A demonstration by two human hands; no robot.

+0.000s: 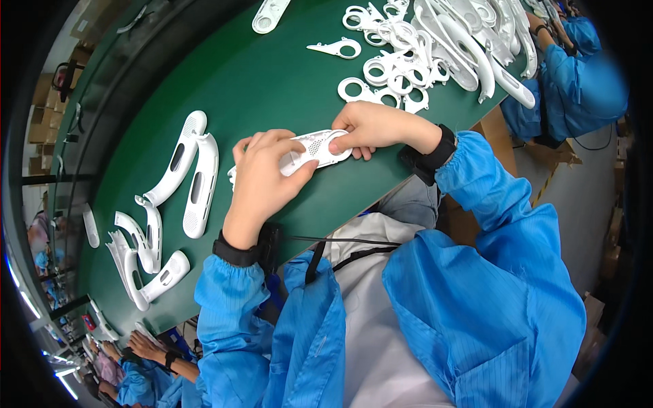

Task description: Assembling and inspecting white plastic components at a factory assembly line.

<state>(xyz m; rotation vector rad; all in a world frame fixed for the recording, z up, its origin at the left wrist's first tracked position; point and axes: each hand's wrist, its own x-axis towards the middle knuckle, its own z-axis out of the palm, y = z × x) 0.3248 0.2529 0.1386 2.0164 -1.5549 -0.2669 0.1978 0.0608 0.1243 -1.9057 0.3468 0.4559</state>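
Observation:
A long white plastic shell with a patch of small holes (pixel 315 147) lies across both my hands, just above the green table. My left hand (pixel 264 170) grips its left part, thumb along the near edge and fingers over the far side. With the thumb on its rounded right end, my right hand (pixel 371 130) pinches the shell from beyond. Part of the shell's left end is hidden under my left hand. Beyond my right hand lies a heap of white ring-shaped parts (pixel 401 58), with one ring piece with a pointed tail (pixel 335 47) apart from the others.
Curved white shells (pixel 201 183) lie left of my hands on the green table (pixel 265 81), with several more toward the near left. A pile of long white shells (pixel 469 41) stands at the far right. Blue-sleeved people (pixel 578 88) sit at right and lower left.

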